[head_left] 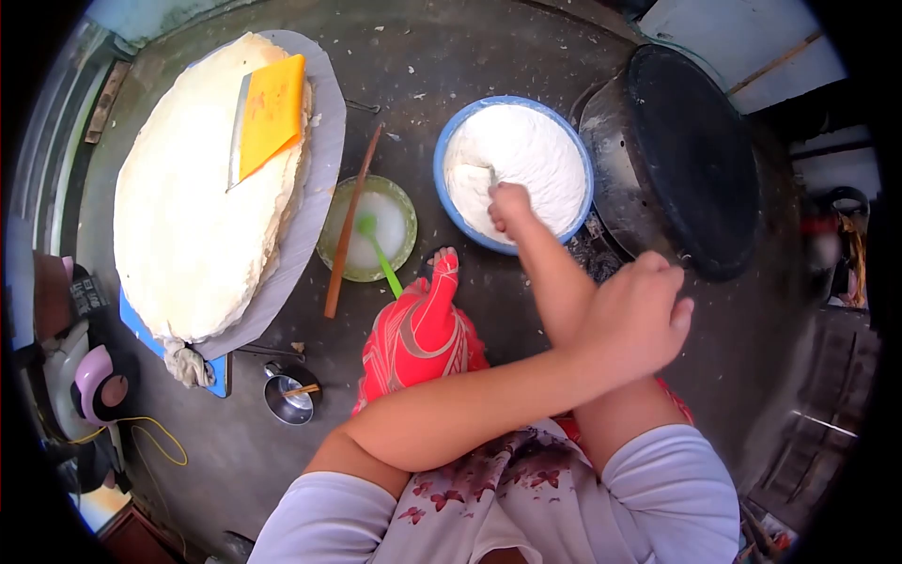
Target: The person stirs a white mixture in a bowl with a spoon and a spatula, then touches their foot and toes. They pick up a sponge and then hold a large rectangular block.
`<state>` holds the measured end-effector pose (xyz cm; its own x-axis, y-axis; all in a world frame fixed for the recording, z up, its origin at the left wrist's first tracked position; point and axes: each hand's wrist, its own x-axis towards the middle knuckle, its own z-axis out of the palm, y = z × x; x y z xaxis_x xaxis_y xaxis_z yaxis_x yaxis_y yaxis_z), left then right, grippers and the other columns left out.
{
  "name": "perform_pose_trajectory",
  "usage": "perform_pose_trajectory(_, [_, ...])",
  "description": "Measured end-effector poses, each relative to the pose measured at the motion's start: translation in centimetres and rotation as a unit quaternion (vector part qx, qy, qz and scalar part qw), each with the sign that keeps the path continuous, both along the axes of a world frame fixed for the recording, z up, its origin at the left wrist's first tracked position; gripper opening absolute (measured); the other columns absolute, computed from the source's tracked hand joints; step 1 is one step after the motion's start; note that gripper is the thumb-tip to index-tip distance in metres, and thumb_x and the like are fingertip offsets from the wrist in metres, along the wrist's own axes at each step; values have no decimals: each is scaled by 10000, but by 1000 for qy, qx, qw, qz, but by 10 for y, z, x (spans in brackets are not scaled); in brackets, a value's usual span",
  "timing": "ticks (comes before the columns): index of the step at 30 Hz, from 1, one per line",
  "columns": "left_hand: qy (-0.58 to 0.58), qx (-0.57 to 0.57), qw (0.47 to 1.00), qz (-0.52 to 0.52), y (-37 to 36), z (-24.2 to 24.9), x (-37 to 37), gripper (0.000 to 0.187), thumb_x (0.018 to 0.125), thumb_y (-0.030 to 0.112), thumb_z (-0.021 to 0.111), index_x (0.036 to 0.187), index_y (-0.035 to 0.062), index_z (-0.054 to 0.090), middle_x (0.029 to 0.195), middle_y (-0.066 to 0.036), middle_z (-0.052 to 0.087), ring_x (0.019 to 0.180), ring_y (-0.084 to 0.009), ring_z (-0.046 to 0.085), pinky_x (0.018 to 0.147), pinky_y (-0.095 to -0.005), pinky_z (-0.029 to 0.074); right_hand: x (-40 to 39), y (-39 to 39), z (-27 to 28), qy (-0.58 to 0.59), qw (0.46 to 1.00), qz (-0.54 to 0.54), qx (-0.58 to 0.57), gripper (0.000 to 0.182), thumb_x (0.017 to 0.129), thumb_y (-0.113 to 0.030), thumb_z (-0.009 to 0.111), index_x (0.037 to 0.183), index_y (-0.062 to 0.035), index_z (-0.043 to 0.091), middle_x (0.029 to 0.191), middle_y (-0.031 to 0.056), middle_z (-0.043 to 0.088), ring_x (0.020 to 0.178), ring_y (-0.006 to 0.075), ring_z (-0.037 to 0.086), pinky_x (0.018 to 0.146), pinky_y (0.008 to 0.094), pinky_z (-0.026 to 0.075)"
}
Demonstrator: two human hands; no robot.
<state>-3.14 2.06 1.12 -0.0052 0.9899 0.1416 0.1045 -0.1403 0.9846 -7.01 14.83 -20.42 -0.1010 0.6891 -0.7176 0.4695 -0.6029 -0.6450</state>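
Several household items crowd the far left edge, among them a lilac appliance [95,378] with a yellow cord [165,444] looping nearby over the dark grey floor [235,470], which is flecked with pale crumbs. Next comes a broad, roughly round stack of pale sheets [188,207] on a grey sheet [322,141], a blue board [221,378] showing underneath; a yellow scraper [272,115] lies on top, and a crumpled cloth [188,365] is at the stack's near edge. A metal cup [273,399] with thin sticks [303,390] in it stands on the floor beside the board. Farther right, a green bowl [408,246] holds cloudy liquid; a long wooden stick [349,226] and a bright green utensil [380,254] cross its rim. A foot [444,260] and red patterned clothing [413,343] come next. The white mixture [526,146] fills much of a blue basin [442,193] on the floor. Over it, the right hand [510,209] is closed around a short handle [492,175] that goes into the mixture. The left forearm crosses over the right arm; the left hand [646,305] has bent fingers, and whether they pinch anything I cannot tell. Beyond stands a big metal vessel [615,179] with a black round top [695,160], near a pale wall [742,42].
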Motion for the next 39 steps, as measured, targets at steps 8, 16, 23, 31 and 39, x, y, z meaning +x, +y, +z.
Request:
perform_pose_trajectory(8, [37,-41,997,-61,0,8,-13,222,792,145,559,895,-49,591,962,-208,563,883,-375,562,760,-431,456,113,-2,170,5,989,145,6,271,876,-145,527,1095,15,531,587,-33,489,422,35,392,381,192,318])
perform_pose_trajectory(16, [23,-21,999,-37,-3,4,-3,199,791,156,568,857,-29,599,926,-222,564,859,-381,564,764,-437,454,148,-24,191,81,991,107,27,331,886,-139,547,1182,3,505,686,-60,521,555,-1,454,461,172,356])
perform_pose_trajectory(23, [6,43,999,7,-6,0,-1,218,784,140,575,857,-64,586,935,-231,564,848,-387,570,767,-426,455,123,-34,143,-35,951,301,-54,253,899,-190,523,1079,-16,556,636,-18,492,544,52,441,483,233,361])
perform_pose_trajectory(31, [-22,0,1000,7,-3,7,0,236,770,138,589,889,-66,581,944,-222,563,852,-375,575,745,-416,465,28,-59,2,-272,864,393,160,356,807,-148,480,1139,-25,520,1042,230,593,984,348,579,834,436,460])
perform_pose_trajectory(39, [10,11,1000,20,8,-4,-1,209,775,148,573,848,-48,581,919,-234,567,863,-395,562,774,-437,451,66,-16,84,-118,963,237,52,448,819,-217,584,1217,-26,509,687,109,581,590,181,564,536,333,445])
